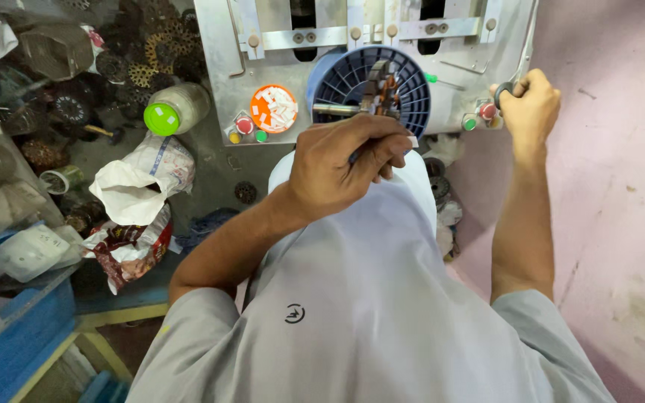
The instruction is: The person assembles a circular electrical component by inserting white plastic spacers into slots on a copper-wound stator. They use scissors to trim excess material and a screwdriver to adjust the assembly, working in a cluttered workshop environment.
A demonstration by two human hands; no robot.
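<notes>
The left hand (pixel 345 164) is curled shut, its fingertips pinched on a small pale strip (pixel 410 141) just in front of the blue slotted drum (pixel 371 86), which sits on a shaft at the middle of the grey metal machine panel (pixel 222 67). A brown wound metal part (pixel 382 88) sits at the drum's centre, just far of the fingers. The right hand (pixel 529 108) is closed in a fist around a dark-knobbed lever (pixel 503 89) at the panel's right edge, beside a red and a green button.

To do this step well, I judge the strip should stay pinched near its tip so it stays stiff, and go in square to the slot, not slanted, while the other hand holds the lever steady and moves it only once the strip is seated. Fingers should keep clear of the drum's ribs.

Much is hard to read here. The left hand covers the lower part of the drum and the slot the strip meets, so whether the strip is touching the wound part cannot be told. The lever's shaft runs up out of view. The grey shirt hides the bench below the panel. At the left, a heap of dark gear-like parts (pixel 143 52), a jar with a green lid (pixel 177 110) and crumpled bags (pixel 139 183) blur together, and the orange round tray of white pieces (pixel 273 108) is too small to make out
</notes>
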